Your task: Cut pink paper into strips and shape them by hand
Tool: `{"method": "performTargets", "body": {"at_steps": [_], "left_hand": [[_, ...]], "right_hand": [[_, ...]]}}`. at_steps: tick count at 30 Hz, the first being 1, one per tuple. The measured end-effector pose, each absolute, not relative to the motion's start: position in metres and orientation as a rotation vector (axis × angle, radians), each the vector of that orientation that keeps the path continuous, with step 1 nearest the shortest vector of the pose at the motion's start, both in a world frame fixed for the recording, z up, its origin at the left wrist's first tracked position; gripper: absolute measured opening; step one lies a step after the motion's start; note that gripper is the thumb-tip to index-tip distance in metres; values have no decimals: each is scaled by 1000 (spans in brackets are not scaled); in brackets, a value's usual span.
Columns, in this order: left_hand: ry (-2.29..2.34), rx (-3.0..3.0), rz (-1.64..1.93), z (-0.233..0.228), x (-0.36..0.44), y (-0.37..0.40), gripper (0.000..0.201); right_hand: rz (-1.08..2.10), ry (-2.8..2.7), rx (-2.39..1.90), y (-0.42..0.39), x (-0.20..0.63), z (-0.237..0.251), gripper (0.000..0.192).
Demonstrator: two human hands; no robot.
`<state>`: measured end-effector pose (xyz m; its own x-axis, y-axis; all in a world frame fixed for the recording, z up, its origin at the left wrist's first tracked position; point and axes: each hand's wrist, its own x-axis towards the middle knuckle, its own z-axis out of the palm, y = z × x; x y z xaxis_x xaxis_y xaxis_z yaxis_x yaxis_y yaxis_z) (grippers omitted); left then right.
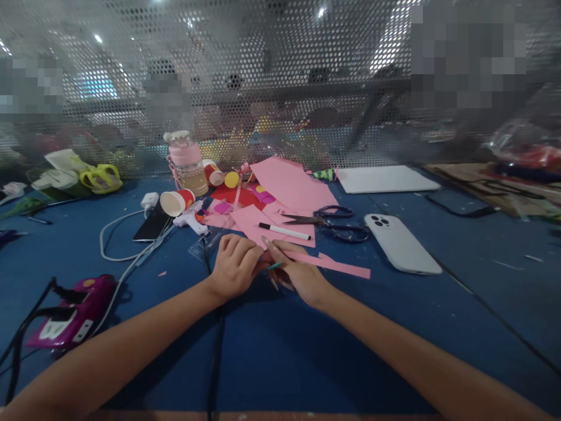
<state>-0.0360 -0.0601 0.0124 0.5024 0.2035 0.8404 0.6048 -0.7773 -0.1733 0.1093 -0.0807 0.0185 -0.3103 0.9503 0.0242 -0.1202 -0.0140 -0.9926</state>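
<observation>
Right fingers (pixel 275 250) on pink strip (pixel 346 267), left fingers (pixel 242 251) alongside, scissors (pixel 321 220), marker (pixel 287 231), phone (pixel 402 245)

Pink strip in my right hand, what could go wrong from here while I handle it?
The loose end of the pink strip sticks out past the right hand, so it might catch or crease. The scissors lie just beyond, and reaching forward could brush them. The black cord, seemingly from the glue gun, passes beneath the left wrist; a snag might drag the glue gun.
</observation>
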Motion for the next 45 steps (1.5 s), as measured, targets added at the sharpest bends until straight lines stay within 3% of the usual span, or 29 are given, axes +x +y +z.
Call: {"method": "performTargets", "body": {"at_steps": [17,24,40,45], "left_hand": [[-721,-2403,-1270,10,-37,-58,19],[-878,-2731,-1271,12,-34,-61,32],[-1034,-3013,-1487,8,-33,-60,26],[-1047,-3085,-1503,7,-34,-60,27]], "right_hand": [[1377,-1441,-977,-81,112,25,41],[1176,-1589,-947,-80,114,19,37],[1652,-1282,-789,-74,113,12,36],[1599,-1389,-789,-73,115,14,39]]}}
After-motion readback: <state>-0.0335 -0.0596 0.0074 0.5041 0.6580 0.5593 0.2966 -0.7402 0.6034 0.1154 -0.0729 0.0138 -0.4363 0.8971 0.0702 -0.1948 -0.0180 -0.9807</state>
